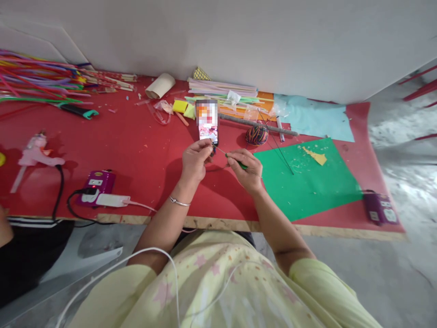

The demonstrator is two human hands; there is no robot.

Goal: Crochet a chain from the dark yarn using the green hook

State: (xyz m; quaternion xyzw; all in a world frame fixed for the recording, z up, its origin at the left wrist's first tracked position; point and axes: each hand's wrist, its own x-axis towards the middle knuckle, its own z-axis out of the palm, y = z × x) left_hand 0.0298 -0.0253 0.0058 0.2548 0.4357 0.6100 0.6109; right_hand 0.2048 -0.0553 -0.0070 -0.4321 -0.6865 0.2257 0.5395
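Above the red tabletop, my left hand (196, 159) is closed in a pinch on a small dark bit of yarn (213, 150), mostly covered by the fingers. My right hand (247, 169) grips a crochet hook (241, 165) by its green handle. The hook's thin metal shaft points left, its tip at the yarn by my left fingertips. Just beyond my left hand a phone (207, 122) stands with its screen lit. To the right of the phone lies a multicoloured ball of yarn (256, 135).
A green sheet (307, 182) with yellow scraps lies at right, a purple power socket (380, 207) beside it. Another purple socket (97, 187) with cables and a pink glue gun (39, 152) are at left. Pipe cleaners (37, 75) and paper strips (221, 87) line the back.
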